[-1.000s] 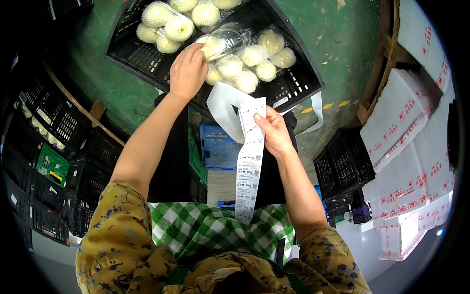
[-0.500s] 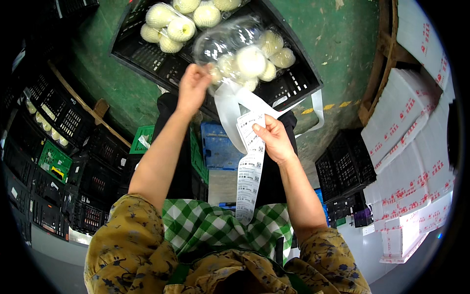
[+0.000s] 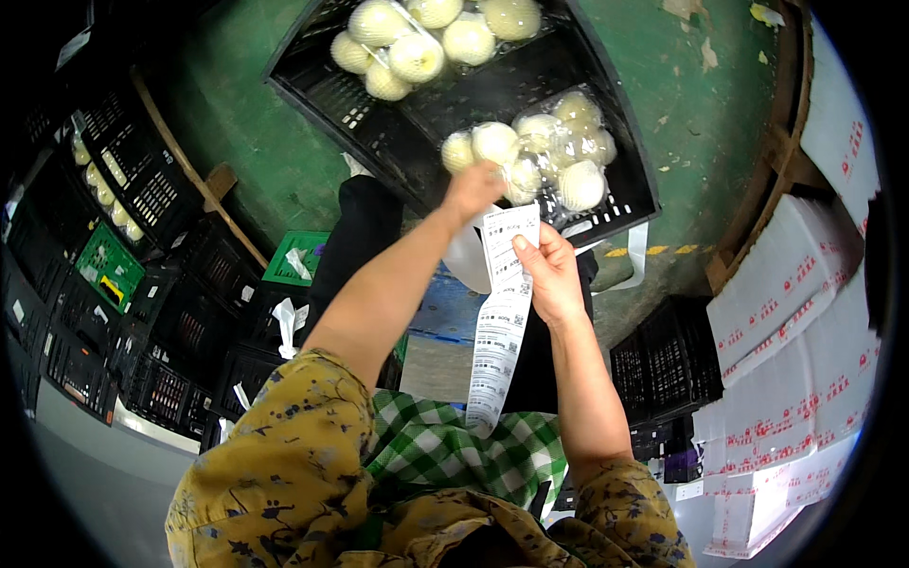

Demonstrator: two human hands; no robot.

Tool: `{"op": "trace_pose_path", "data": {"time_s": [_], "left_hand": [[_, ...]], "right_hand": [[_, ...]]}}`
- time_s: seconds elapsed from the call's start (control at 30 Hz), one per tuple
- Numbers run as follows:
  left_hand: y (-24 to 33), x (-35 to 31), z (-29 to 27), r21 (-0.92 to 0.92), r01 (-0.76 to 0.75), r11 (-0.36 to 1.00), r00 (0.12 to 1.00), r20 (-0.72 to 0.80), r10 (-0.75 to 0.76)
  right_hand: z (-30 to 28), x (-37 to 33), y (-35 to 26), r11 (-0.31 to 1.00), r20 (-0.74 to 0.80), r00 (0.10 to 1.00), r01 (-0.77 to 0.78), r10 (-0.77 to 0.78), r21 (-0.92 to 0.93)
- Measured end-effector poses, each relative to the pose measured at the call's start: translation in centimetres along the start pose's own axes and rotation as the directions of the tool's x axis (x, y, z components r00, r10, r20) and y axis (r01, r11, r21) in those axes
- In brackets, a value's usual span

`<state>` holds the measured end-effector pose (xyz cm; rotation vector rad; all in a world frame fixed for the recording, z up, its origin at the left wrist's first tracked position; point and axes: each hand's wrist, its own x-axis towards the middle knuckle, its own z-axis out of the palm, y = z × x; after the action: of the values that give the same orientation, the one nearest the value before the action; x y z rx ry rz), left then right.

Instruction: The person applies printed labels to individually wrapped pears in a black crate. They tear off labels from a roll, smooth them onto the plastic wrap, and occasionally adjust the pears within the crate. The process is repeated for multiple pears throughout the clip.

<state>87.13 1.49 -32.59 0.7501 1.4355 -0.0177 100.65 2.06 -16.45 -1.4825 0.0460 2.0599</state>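
My right hand [image 3: 551, 276] pinches a long strip of white printed labels [image 3: 502, 327] near its top, thumb in front. The strip hangs down over the green-and-white checked apron [image 3: 417, 435]. Its plain white backing [image 3: 466, 260] loops to the left. My left hand [image 3: 473, 192] is at the strip's upper end, beside a clear plastic bag of round pale fruits [image 3: 580, 185]; its fingers are blurred and partly hidden. That bag lies in the near part of a black crate [image 3: 398, 123]. Pale fruits in foam nets [image 3: 417, 57] fill another bag at the crate's far side.
Stacked black crates [image 3: 180, 331] stand at the left, with green crates [image 3: 301, 257] among them. White cartons with red print [image 3: 776, 312] pile up on the right, near a black crate [image 3: 668, 360]. Below the strip is a blue surface [image 3: 440, 308].
My left hand has moved right, from the bag's left edge to the strip's top. The nearer bag now lies flatter in the crate. The view has shifted; my right hand still holds the strip.
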Motion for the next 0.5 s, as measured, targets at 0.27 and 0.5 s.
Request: {"op": "trace_pose_path", "data": {"time_s": [0.27, 0.5], "left_hand": [[-4.5, 8.6, -15.3, -0.652, 0.108, 0.751, 0.789, -0.404, -0.464], [-2.6, 11.0, -17.5, -0.801, 0.141, 0.582, 0.799, -0.254, -0.544]], "right_hand": [[2.2, 4.7, 2.2, 0.996, 0.002, 0.998, -0.070, 0.070, 0.050], [3.3, 10.0, 3.3, 0.998, 0.025, 0.998, -0.063, 0.062, 0.013]]}}
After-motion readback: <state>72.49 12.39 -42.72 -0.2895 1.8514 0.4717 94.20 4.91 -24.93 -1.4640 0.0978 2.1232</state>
